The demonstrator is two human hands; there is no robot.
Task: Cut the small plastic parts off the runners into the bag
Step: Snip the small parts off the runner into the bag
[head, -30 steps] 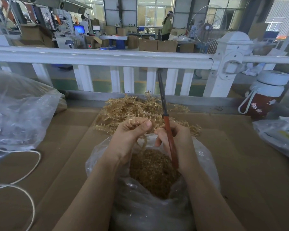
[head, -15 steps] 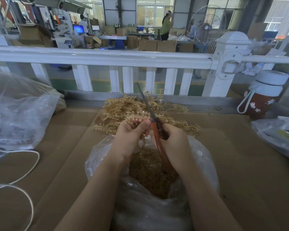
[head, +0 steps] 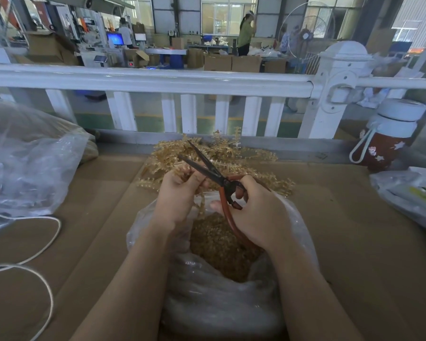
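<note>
amber runner (head: 199, 205) pinched in left hand (head: 180, 195), right hand (head: 258, 212) gripping spread scissors (head: 219, 179), over bag (head: 221, 291)

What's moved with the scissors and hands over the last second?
The scissors swung from upright to lean left, and their blades opened at the runner the left hand holds. The right hand keeps its grip. Bag and pile unchanged.

cardboard-covered table (head: 354, 242) with bag (head: 219, 303), runners (head: 244, 156)
</note>
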